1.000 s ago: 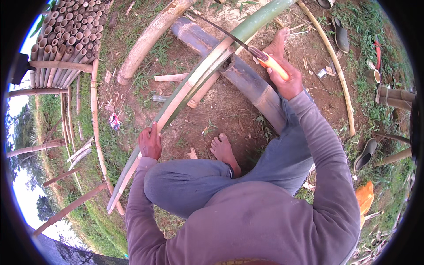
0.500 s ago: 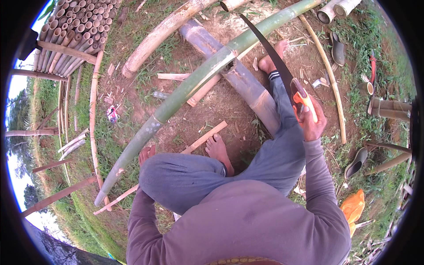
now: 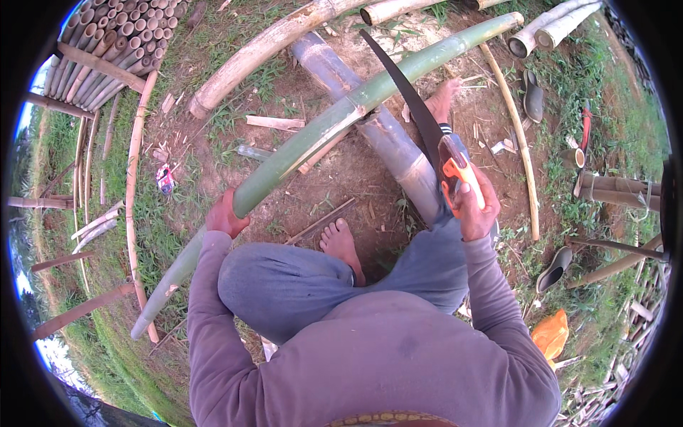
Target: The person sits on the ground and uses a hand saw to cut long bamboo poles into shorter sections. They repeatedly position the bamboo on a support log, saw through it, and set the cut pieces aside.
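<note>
A long green bamboo pole [image 3: 320,139] slants across the scene from lower left to upper right, a pale shaved strip along its middle. It lies over a thick greyish bamboo piece [image 3: 402,146] on the ground. My left hand [image 3: 228,215] is wrapped round the pole's nearer left part. Closed on the orange handle of a hand saw, my right hand [image 3: 478,204] is over my right leg. The dark, curved blade of the hand saw [image 3: 411,96] points up and to the left, passing above the pole in this view; whether it touches is unclear.
Dry bamboo poles [image 3: 260,53] lie at the far side, with cut tubes [image 3: 551,28] at far right. Stacked bamboo [image 3: 117,50] fills a rack at far left. Clogs [image 3: 532,96], an orange bag [image 3: 551,333] and a thin stick [image 3: 514,142] lie to the right.
My left hand has risen from beside my left knee and taken hold of the green pole. My right hand with the saw has shifted slightly left and nearer.
</note>
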A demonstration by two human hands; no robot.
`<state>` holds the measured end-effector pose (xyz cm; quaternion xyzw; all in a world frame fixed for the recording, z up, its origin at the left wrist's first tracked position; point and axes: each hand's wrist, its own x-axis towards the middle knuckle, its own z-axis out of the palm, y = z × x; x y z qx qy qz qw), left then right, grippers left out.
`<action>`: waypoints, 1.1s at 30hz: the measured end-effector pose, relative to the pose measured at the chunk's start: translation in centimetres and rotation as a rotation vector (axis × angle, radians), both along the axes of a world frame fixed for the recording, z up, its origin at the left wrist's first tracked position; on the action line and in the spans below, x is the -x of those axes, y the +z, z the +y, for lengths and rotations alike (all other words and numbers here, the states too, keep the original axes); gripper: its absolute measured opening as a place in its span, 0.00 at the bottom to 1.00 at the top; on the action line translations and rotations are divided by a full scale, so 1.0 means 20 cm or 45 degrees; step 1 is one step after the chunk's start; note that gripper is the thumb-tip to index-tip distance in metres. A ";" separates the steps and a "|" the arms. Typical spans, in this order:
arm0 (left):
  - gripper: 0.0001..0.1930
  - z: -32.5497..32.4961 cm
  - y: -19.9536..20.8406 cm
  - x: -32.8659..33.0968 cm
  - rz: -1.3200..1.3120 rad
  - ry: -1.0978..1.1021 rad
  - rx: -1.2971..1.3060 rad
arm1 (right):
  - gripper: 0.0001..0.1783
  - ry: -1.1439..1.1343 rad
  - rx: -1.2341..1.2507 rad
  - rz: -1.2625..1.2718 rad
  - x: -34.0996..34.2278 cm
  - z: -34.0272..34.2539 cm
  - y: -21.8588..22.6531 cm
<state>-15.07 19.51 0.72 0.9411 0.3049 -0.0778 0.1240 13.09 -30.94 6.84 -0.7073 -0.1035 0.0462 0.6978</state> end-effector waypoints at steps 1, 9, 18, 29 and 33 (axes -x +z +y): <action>0.42 0.04 -0.02 0.09 -0.014 0.016 -0.011 | 0.25 0.024 0.003 -0.020 0.01 0.01 -0.01; 0.47 0.17 -0.01 0.55 0.191 0.304 0.001 | 0.25 0.169 -0.048 0.101 0.21 0.20 -0.02; 0.55 0.23 0.39 0.02 0.283 -0.142 0.037 | 0.28 0.347 0.089 -0.010 0.37 0.33 -0.11; 0.43 -0.37 0.11 -0.84 0.122 -0.030 0.095 | 0.27 0.333 0.264 -0.090 0.42 0.35 -0.12; 0.36 -0.33 0.08 -0.85 0.059 -0.019 0.122 | 0.27 0.355 0.248 -0.078 0.39 0.36 -0.13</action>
